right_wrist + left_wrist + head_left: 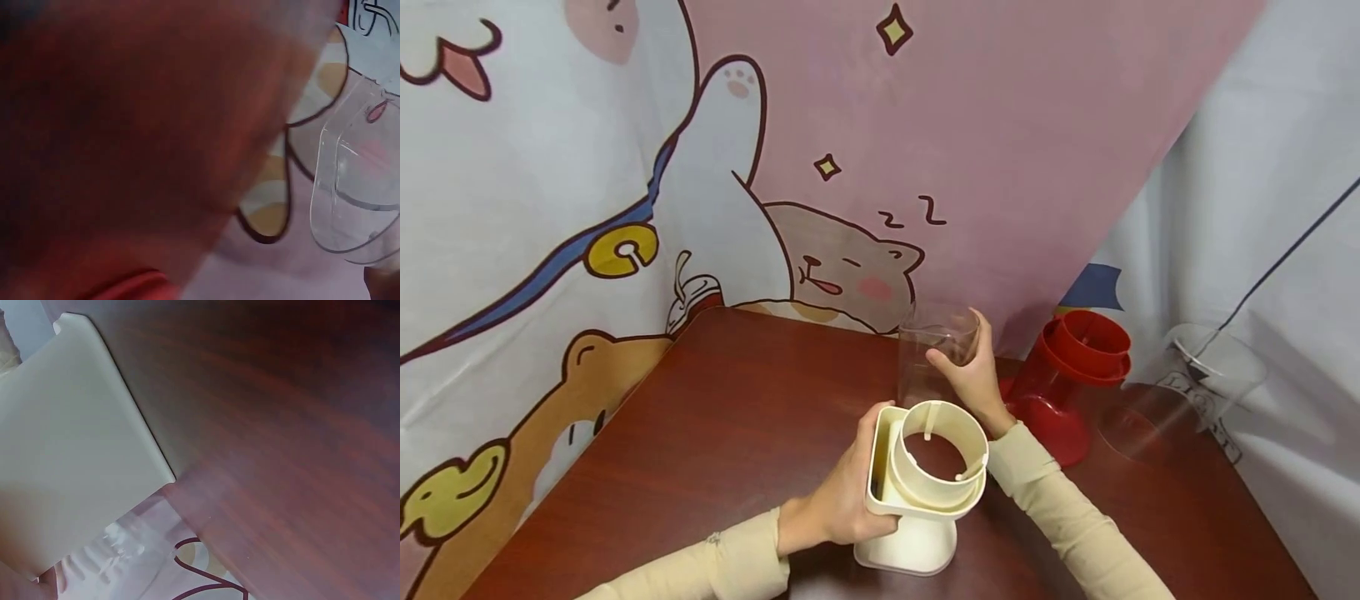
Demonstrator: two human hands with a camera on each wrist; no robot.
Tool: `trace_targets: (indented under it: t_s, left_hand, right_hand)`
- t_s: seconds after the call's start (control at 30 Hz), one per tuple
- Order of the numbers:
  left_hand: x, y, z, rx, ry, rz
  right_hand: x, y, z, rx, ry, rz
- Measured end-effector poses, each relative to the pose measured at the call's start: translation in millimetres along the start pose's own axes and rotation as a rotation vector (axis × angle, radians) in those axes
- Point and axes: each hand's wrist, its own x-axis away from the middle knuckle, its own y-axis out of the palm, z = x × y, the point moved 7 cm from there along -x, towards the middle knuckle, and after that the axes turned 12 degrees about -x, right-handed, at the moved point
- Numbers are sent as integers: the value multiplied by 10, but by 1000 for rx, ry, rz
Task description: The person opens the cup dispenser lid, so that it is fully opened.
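Observation:
My left hand point(850, 492) grips the side of a cream plastic stand point(913, 542), which has a round open collar on top, a box-like part beside it and a flared foot. The stand's flat cream wall point(75, 437) fills the left of the left wrist view. Beyond it, my right hand point(973, 375) holds a clear plastic container point(917, 358) near its upper part, thumb on the near side. That container's rounded edges point(331, 200) show at the right of the right wrist view. Its lower end is hidden behind the stand in the head view.
A red stand with a clear middle point(1048, 400) is right of my right forearm. Farther right are a clear cylinder point(1146, 425) and a clear cup-like piece point(1221, 358). Cartoon-printed cloth point(1037, 125) hangs behind the dark red-brown table point(737, 400).

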Motion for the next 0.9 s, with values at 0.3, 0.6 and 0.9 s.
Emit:
trace_targets:
  t_s: [0.3,0.6,0.9]
  left_hand:
    - [3,-1,2,-13,20,14]
    - [-4,0,18,-5,28,27]
    - [11,9,-14,-2,2,13]
  right_hand:
    - [29,-88,537,16,101,-76]
    - [60,-96,566,71,126,-183]
    - [119,-118,681,34,171,-255]
